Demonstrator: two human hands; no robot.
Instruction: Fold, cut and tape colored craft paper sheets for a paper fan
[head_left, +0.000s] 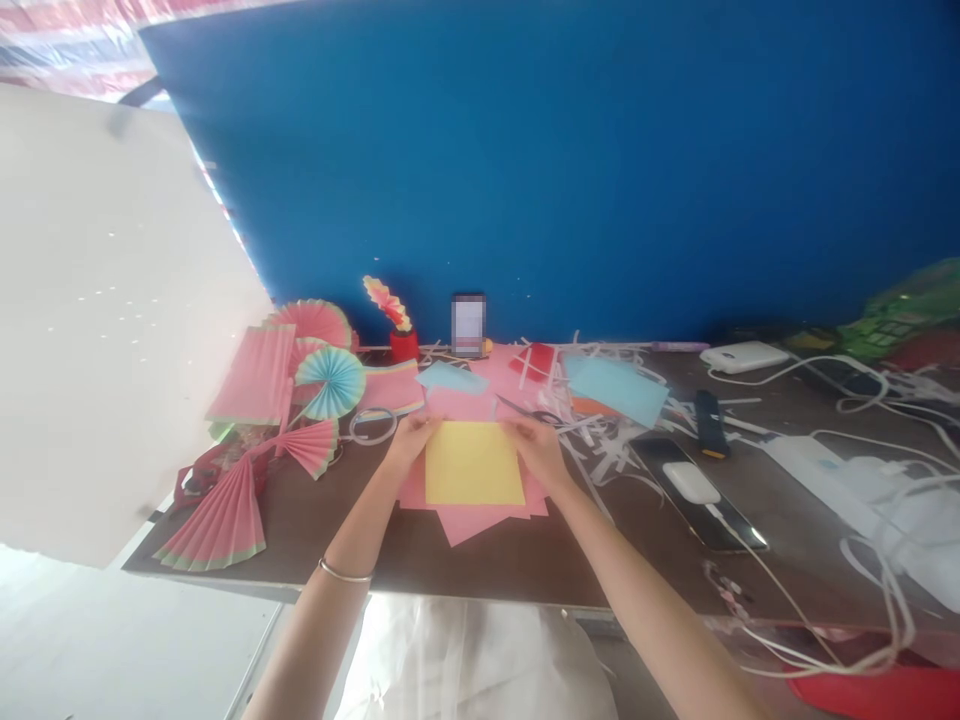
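A sheet of yellow paper (474,464) lies in front of me over several pink sheets (457,527). At its upper left corner, my left hand (414,441) pinches the edge with closed fingers. The upper right corner is gripped by my right hand (534,446), thumb and fingers together. Just beyond my right hand are scissors (529,408) with dark handles, lying among paper strips. Light blue paper (452,378) rests behind the yellow sheet, and more blue sheets (619,388) lie to the right.
Folded pink paper fans (217,515) and a blue rosette (331,383) crowd the left side. A red pot (403,346) stands at the back. On the right are a phone (701,495), a white case (691,483), a power strip (832,480) and tangled cables. A blue panel (562,170) closes the back.
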